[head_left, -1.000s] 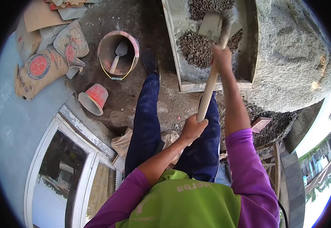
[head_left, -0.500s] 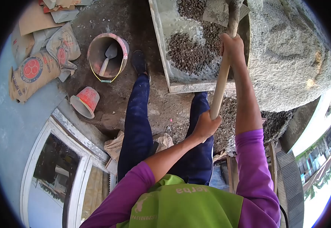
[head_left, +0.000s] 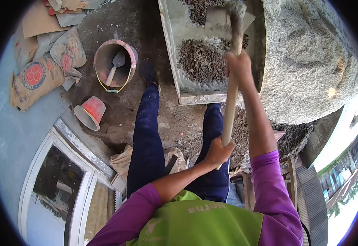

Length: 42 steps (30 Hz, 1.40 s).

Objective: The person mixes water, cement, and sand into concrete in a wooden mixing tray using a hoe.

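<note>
A hoe with a long wooden handle [head_left: 230, 107] slants from the lower middle up to its wide, wet metal blade [head_left: 219, 19]. My left hand [head_left: 220, 152] is wrapped round the lower end of the handle. Higher up, nearer the blade, my right hand [head_left: 239, 67] grips the same handle. The blade is over a mixing box [head_left: 203, 98] that holds dark gravel [head_left: 201, 61] and wet grey cement paste. Whether the blade touches the mix I cannot tell.
A bucket [head_left: 130, 57] with a trowel [head_left: 115, 67] inside and a small red bucket [head_left: 92, 111] are at the left, near cement bags [head_left: 37, 78]. A large rough boulder [head_left: 310, 61] borders the box's right side. Gravel [head_left: 238, 141] lies beside my leg.
Blade and handle have shifted left over the box, and both hands have moved left and slightly down with them. The grip on the handle is unchanged.
</note>
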Available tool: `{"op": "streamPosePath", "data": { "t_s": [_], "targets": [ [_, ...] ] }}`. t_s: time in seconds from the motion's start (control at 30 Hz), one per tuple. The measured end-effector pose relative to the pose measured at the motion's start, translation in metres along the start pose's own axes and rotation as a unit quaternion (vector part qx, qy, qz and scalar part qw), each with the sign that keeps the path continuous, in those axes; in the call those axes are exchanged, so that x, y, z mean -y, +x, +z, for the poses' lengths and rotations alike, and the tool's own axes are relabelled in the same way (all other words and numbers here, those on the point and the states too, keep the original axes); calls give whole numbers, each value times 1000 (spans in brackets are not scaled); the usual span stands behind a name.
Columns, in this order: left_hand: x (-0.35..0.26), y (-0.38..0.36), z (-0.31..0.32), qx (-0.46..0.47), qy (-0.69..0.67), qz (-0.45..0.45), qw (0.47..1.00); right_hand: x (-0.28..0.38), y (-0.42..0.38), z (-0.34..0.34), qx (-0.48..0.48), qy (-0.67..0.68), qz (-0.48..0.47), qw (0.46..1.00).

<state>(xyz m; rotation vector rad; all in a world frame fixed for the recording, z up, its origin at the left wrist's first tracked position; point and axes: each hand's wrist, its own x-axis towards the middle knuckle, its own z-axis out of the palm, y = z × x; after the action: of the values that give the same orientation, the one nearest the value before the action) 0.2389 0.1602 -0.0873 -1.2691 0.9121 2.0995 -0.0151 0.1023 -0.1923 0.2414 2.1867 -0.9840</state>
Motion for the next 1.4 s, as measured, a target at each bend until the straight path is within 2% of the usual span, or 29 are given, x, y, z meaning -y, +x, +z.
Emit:
{"op": "streamPosePath", "data": {
  "t_s": [0.07,0.13,0.2,0.3,0.4,0.47,0.53,0.6,0.67,0.73,0.83,0.93,1.07,1.17,1.2,1.3,1.33,1.4],
  "targets": [
    [-20,50,15,13,-25,24,999,5,56,-15,-12,-35,-56,998],
    [-14,81,29,7,-28,37,999,-10,95,-20,-16,-42,-43,998],
    [7,100,36,-15,-10,37,999,-52,102,-26,0,-45,8,999],
    [38,70,30,-20,29,-19,999,-103,71,-27,9,13,77,997],
    [41,24,30,9,12,-65,998,-123,41,-23,4,-21,69,997],
    [38,-1,31,2,22,-65,998,-83,8,-25,20,-24,61,998],
    [29,-2,22,-25,46,-19,998,-46,2,-24,10,57,27,998],
    [33,38,-1,-55,129,155,978,-10,17,-19,17,98,-6,995],
    [-24,57,-34,-44,123,52,990,0,60,7,8,100,-6,995],
    [-37,67,-71,-71,112,77,988,-8,86,45,-2,89,26,996],
    [-15,49,-119,-98,137,28,985,-46,74,105,-1,123,54,991],
    [-4,9,-123,-106,141,-44,983,-64,33,120,5,119,50,992],
    [5,-9,-113,-98,181,51,977,-14,-9,84,-3,219,11,976],
    [-37,37,-111,-82,188,112,972,49,25,55,-28,164,-37,985],
    [-58,51,-112,-80,192,113,972,58,46,56,-41,139,-49,988],
    [-77,75,-129,-83,184,105,974,50,91,84,-30,64,7,997],
    [-73,71,-135,-90,170,70,979,26,96,103,-19,108,-3,994],
    [-51,49,-147,-102,139,-2,985,2,73,127,-10,76,42,996]
  ]
}}
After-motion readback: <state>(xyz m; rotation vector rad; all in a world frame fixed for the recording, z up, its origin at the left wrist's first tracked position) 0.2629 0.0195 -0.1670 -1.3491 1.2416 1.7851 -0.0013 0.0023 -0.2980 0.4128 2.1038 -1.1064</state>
